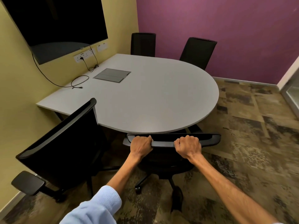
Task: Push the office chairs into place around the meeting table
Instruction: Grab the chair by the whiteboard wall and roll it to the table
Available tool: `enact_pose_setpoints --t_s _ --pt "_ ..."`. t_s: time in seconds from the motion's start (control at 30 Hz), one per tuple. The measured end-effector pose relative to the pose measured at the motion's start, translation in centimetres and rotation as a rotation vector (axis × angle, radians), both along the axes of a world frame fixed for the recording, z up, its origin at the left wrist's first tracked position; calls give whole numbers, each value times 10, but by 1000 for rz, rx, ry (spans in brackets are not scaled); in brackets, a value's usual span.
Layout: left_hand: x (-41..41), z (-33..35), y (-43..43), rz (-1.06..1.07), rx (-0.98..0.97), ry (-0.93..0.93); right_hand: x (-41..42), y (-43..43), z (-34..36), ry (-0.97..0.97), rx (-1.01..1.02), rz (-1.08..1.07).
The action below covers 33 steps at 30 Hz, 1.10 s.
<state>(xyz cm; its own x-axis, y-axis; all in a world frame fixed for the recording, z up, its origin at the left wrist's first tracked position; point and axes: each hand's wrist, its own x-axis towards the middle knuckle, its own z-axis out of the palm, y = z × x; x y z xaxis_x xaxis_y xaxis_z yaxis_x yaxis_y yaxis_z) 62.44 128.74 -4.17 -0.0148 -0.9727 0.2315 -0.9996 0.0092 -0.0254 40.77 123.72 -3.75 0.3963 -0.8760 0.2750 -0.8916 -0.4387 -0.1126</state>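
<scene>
Table: [158, 94] pale grey top, straight edge against the yellow wall, rounded end toward the purple wall and the floor; top bare apart from a hatch and cables.
Hatch: [112, 75] grey rectangular cover, set flush in the top near the wall side.
Cables: [80, 81] 1 black lead hangs from the screen and ends in a loose loop on the top; a 2nd runs from the sockets to a small coil on the top.
Sockets: [84, 56] white strip on the yellow wall, just under the screen, 1 plug in.
Screen: [55, 25] large, black, off, mounted on the yellow wall above the table.
Yellow wall: [14, 88] left side of the room.
Purple wall: [234, 29] far side, pale skirting along its foot.
Floor: [252, 130] carpet, mottled brown, tan and dark patches.
Near chair: [163, 142] black, on castors, back rail just beside the rounded table edge, seat hidden beneath it.
Left hand: [141, 145] clenched around the near chair's top rail, left part.
Right hand: [188, 147] clenched around the same rail, right of centre.
Sleeve: [97, 207] light blue, pushed up the left forearm.
Side chair: [64, 143] black mesh back, angled, at the table's near-left corner; armrest pad sticks out toward the yellow wall.
Corner chair: [143, 44] black, tucked at the far edge, in the angle of the 2 walls.
Far-right chair: [198, 51] black, at the far curve, turned slightly.
Doorway: [291, 88] pale frame and glass at the right edge, blurred.
</scene>
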Motion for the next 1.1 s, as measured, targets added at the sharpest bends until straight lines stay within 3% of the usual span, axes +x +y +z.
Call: enact_pose_setpoints --t_s 0.7,0.93,1.1 --pt "10 -16 -11 -90 -87 -66 -4 -8 -8 -30 -28 51" --pt "-4 -10 -40 -17 55 22 -6 -52 -10 46 -68 7" --pt "3 -16 -65 23 35 36 1 -85 -13 60 -27 64"
